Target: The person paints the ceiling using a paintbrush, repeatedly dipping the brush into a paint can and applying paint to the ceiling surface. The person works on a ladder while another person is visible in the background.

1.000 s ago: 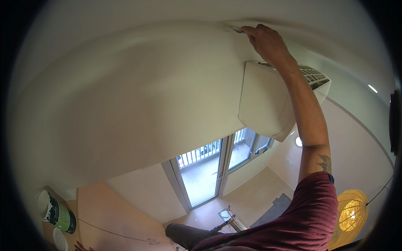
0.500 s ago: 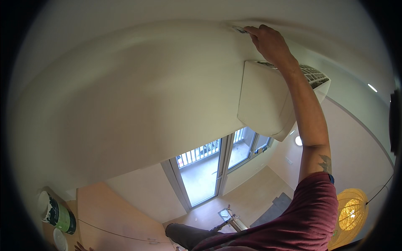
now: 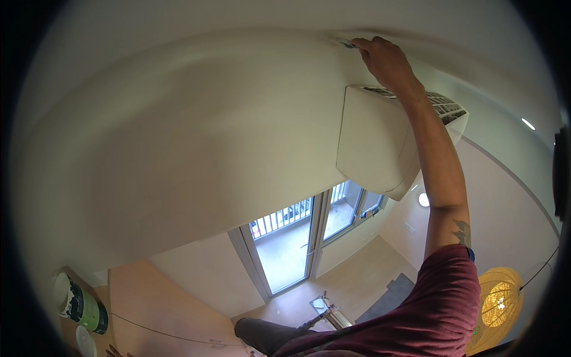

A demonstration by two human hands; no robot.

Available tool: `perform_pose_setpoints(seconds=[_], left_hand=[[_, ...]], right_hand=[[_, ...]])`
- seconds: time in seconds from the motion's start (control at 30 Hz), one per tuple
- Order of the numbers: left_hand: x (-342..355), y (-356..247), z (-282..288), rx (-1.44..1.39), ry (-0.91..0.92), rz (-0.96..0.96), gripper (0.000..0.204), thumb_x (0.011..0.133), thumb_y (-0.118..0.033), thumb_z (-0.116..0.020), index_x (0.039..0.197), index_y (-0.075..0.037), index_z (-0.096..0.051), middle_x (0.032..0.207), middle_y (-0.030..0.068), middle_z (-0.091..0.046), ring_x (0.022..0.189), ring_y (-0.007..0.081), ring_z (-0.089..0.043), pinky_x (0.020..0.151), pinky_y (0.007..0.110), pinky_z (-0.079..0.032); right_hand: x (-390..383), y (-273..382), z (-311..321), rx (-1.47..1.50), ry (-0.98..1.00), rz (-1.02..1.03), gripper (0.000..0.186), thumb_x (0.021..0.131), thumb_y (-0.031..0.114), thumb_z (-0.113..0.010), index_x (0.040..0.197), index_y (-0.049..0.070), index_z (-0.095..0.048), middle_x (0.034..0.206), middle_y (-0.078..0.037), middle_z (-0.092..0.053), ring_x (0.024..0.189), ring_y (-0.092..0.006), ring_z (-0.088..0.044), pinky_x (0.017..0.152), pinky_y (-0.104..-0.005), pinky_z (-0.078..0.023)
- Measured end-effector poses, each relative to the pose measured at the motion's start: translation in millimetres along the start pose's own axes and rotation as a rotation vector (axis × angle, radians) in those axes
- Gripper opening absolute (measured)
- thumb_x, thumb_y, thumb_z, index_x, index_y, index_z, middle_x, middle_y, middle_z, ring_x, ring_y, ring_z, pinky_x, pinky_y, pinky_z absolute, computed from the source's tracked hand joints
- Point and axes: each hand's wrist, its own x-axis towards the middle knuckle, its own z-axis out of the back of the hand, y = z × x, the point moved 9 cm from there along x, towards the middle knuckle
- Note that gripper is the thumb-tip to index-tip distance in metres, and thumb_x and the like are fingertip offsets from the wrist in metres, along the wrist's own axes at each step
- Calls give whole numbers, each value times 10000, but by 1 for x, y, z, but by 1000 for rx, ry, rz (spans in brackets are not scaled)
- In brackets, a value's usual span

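My right arm reaches high up to the edge where the wall (image 3: 267,113) meets the ceiling. There my right hand (image 3: 385,64) is closed around a small flat tool that looks like a putty knife (image 3: 346,43), its pale blade against the wall. Most of its handle is hidden in my fingers. Below that hand, a white wall-mounted air conditioner (image 3: 377,140) sticks out, with my forearm passing in front of it. Only the fingers of my left hand (image 3: 114,352) show at the lower left edge; they are spread, resting by the wooden cabinet (image 3: 160,303).
Left of the cabinet stand a black and green tub (image 3: 86,308) with a white opening and a round white lid or container (image 3: 86,340). Far below are a glass balcony door (image 3: 285,250) and grey furniture (image 3: 389,300). A yellow woven lamp (image 3: 496,306) hangs at the right.
My right hand and the putty knife have shifted slightly to the right along the top of the wall. My left hand stays in place.
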Motion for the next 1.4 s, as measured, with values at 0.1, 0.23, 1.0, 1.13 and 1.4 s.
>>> perform_pose_setpoints(seconds=[0.1,0.23,1.0,1.13,1.4], left_hand=[[0,1,-1,-13,-15,-6,795,971,-511,-554,1608,-105,-307,1635,296,-310,1491,477,-327,1239,554,-251],[0,2,-2,-20,-20,-9,795,971,-510,-556,1608,-104,-307,1636,295,-309,1490,478,-328,1240,553,-249],[6,8,-18,51,-189,-53,790,947,-559,-545,1600,-154,-359,1594,241,-403,1388,450,-449,1148,616,-347],[4,5,-19,-54,-65,-39,800,956,-518,-572,1591,-85,-349,1613,303,-348,1480,486,-340,1229,561,-267],[3,5,-9,-77,14,-24,822,965,-531,-573,1611,-94,-312,1634,295,-312,1494,476,-315,1234,561,-248]], right_hand=[[0,-3,-2,-18,8,-8,317,1031,168,-558,1324,150,-678,966,-177,-695,939,-347,-692,864,-475,-562],[-1,-13,-8,-39,4,3,320,1029,171,-558,1327,153,-673,967,-179,-697,950,-351,-692,870,-475,-561],[3,72,25,764,133,-12,347,1027,254,-575,1266,33,-696,1033,-133,-763,919,-306,-704,867,-406,-528],[-2,-20,-5,445,19,-11,337,1028,238,-562,1257,34,-701,1051,-165,-753,951,-319,-701,893,-405,-520],[-54,-113,-15,422,199,-320,344,1026,272,-567,1266,79,-719,1093,-139,-744,976,-262,-682,916,-383,-517]])
